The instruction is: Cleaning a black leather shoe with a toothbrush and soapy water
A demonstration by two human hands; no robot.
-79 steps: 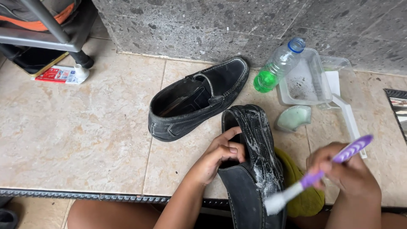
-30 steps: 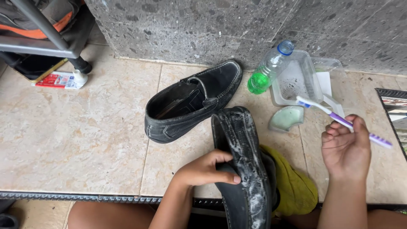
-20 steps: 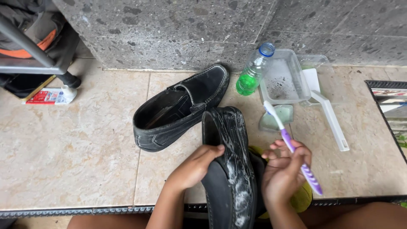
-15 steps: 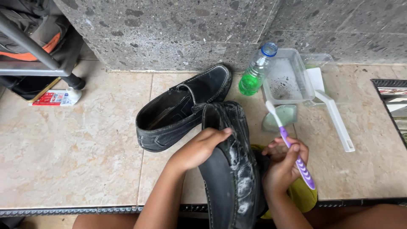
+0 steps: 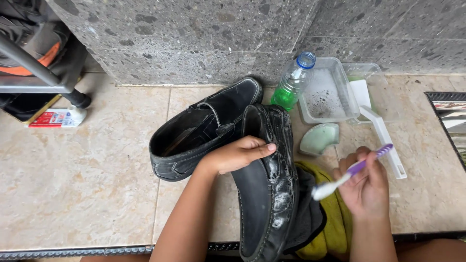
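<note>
A black loafer (image 5: 267,189), soapy along its side, stands on edge at lower centre; a purple-handled toothbrush (image 5: 350,171) angles right of it.

Green-liquid bottle (image 5: 291,82) beside clear tub (image 5: 324,92) (sudsy); second shoe (image 5: 199,131).

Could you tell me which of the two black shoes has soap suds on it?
The shoe held on edge under the left hand carries white suds along its side; the other shoe sits upright on the tiles, dry.
</note>
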